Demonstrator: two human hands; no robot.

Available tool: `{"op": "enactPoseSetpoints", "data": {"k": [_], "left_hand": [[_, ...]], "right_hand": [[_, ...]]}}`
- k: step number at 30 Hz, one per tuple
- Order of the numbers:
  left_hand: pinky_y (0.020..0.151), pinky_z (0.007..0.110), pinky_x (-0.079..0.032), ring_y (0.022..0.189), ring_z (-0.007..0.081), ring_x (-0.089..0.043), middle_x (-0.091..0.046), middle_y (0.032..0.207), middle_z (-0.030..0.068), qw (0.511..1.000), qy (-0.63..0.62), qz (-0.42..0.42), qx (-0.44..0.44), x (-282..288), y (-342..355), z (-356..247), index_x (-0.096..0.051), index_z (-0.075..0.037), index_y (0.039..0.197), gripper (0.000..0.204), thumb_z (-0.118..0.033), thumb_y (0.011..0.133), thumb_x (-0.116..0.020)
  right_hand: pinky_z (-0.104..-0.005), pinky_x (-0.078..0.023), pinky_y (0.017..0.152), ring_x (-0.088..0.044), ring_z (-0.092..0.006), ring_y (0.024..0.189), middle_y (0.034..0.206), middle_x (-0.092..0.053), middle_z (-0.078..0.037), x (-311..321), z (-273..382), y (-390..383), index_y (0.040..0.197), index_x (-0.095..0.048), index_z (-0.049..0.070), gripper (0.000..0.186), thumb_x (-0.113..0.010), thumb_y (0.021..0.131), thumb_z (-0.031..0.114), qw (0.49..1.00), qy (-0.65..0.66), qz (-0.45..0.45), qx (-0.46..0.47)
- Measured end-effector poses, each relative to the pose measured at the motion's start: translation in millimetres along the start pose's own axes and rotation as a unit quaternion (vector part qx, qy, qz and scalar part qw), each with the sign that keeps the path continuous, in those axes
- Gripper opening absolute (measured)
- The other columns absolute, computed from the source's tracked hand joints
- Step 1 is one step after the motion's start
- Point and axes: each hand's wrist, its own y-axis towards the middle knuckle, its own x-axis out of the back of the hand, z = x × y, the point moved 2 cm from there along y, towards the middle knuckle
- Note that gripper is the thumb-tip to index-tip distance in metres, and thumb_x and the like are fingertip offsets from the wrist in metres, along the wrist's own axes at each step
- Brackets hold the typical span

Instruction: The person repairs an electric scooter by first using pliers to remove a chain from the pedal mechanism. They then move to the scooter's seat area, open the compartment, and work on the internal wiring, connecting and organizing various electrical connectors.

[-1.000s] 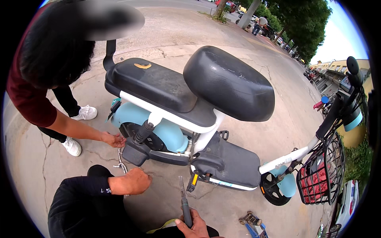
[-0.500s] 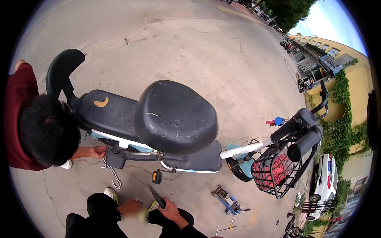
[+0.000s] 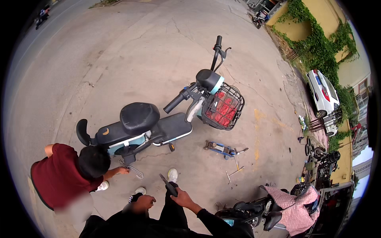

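My right hand (image 3: 181,198) grips a dark elongated hand tool (image 3: 168,185), tip upward, over my leg. My left hand (image 3: 145,201) is by my other knee, fingers curled; whether it holds anything I cannot make out. In front of me stands a white and light-blue electric scooter (image 3: 170,127) with black seats and a red item in its wire basket. At my left a person in a dark red shirt (image 3: 55,172) bends over, a hand (image 3: 123,170) near a pale chain or rope (image 3: 136,172) by the rear wheel.
A blue floor jack (image 3: 223,150) and T-handled tool (image 3: 234,173) lie right of the scooter. A black two-wheeler with pink cover (image 3: 293,214) is at lower right, more bikes behind it. A white car (image 3: 322,95) stands by an ivy-covered yellow wall; a rider (image 3: 42,18) is on the road.
My view has risen and swung right, so the scooter looks smaller and more surroundings show. The other person's hand has moved down from beside the rear wheel toward the chain.
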Motion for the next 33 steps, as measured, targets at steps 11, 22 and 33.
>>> {"op": "enactPoseSetpoints", "data": {"k": [11,22,33], "left_hand": [[0.085,0.037,-0.052,0.099,0.0241,-0.068,-0.071,0.103,0.014,0.965,0.131,0.185,-0.131,16,-44,-59,-0.063,-0.002,0.119,0.037,-0.026,0.091,-0.068],[0.105,0.041,-0.042,0.124,0.0273,-0.055,-0.059,0.132,0.0187,0.897,-0.25,0.359,0.063,-239,-99,-264,-0.042,0.002,0.142,0.084,-0.069,0.1,-0.022],[0.108,0.041,-0.041,0.125,0.0258,-0.055,-0.054,0.138,0.0185,0.926,-0.065,0.364,-0.072,-451,-167,-390,-0.044,0.004,0.141,0.058,-0.043,0.108,-0.034]], "right_hand": [[-0.0434,-0.049,0.077,-0.066,-0.037,0.086,0.087,-0.064,-0.025,-211,-51,-311,0.112,-0.056,-0.002,0.047,-0.067,0.09,0.038,0.82,0.392,-0.393,-0.141],[-0.0317,-0.051,0.066,-0.064,-0.0158,0.068,0.08,-0.065,-0.009,-298,-134,-341,0.104,-0.058,0.001,0.027,-0.066,0.091,0.023,0.604,0.684,-0.406,-0.052],[-0.0321,-0.053,0.078,-0.065,-0.0174,0.092,0.104,-0.067,-0.01,-312,-305,-534,0.115,-0.058,0.0,0.025,-0.061,0.092,0.008,0.604,0.727,-0.321,-0.058]]}}
